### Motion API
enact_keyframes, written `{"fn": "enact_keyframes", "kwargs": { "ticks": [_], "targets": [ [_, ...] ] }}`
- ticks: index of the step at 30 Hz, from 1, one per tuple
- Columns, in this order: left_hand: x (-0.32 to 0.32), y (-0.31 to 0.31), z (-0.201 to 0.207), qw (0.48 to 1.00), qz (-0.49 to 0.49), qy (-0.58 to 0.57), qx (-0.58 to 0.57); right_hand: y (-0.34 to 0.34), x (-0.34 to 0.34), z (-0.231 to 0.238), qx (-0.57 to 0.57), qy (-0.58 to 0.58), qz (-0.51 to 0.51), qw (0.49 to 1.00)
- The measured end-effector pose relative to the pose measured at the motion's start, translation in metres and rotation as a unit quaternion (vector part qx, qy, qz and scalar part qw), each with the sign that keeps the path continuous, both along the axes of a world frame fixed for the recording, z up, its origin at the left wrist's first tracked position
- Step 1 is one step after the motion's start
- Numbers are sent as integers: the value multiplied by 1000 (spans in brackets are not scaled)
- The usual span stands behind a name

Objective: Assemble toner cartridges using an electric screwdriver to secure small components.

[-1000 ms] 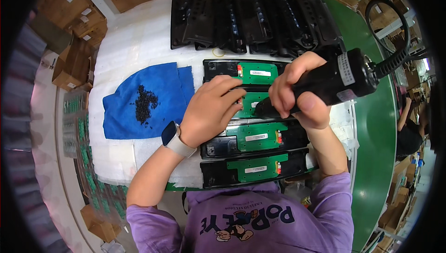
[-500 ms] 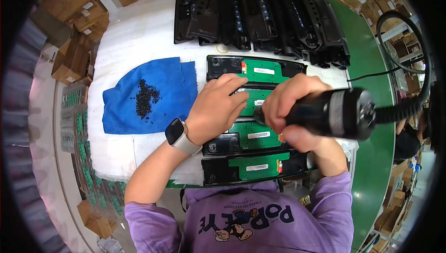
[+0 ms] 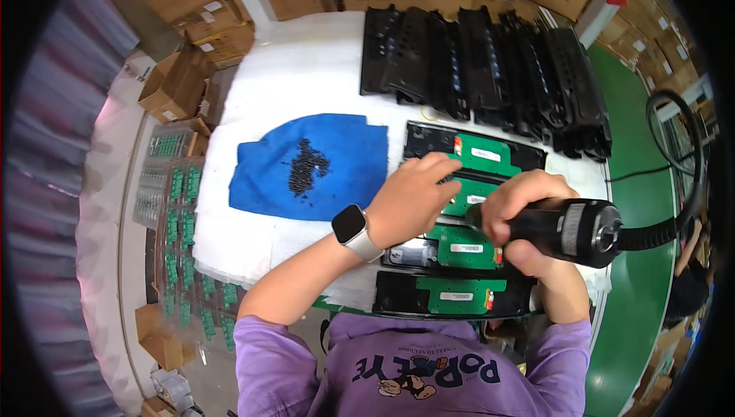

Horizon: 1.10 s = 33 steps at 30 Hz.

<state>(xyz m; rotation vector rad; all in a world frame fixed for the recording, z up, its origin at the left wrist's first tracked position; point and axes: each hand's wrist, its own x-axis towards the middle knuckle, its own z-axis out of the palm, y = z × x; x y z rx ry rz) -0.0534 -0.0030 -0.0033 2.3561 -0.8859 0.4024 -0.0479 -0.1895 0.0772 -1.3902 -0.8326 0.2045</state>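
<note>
My right hand (image 3: 521, 206) is wrapped round a black electric screwdriver (image 3: 570, 232), held slantwise over the middle panels. Its bit end is hidden behind my fingers. My left hand (image 3: 409, 201), wearing a watch (image 3: 350, 223) at the wrist, rests on the second panel from the far side. Its fingers are bent and close together; what they pinch, if anything, is hidden. Under my hands is a column of several black plastic panels (image 3: 398, 291), each carrying a green circuit board (image 3: 478, 196) with a white label.
Left of the panels, a pile of small black screws (image 3: 306, 170) lies on a blue cloth (image 3: 260, 187). Black plastic housings (image 3: 482, 61) are stacked at the far right. Trays of green boards (image 3: 180, 241) stand beyond the table's left edge. A cable (image 3: 662, 237) trails from the screwdriver.
The whole view has shifted, so the table and both hands appear further right and lower. My hands keep about the same place over the panels, the right still gripping the screwdriver.
</note>
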Motion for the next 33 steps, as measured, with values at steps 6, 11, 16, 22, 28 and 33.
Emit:
{"fn": "enact_keyframes", "kwargs": {
  "ticks": [6,11,16,22,28,33],
  "targets": [
    [0,29,35,969,205,-90,106,-13,5,6,188,34,45,981],
    [-17,80,52,850,411,88,318,-25,9,6,187,38,42,981],
    [-28,110,28,871,394,62,287,-27,8,5,150,48,27,987],
    [-22,106,31,869,407,27,280,-27,7,5,129,38,-13,991],
    [-20,109,28,879,423,20,218,-23,7,5,112,37,-45,992],
    [-15,113,22,887,421,2,188,-21,6,5,109,49,-55,991]
  ]
}}
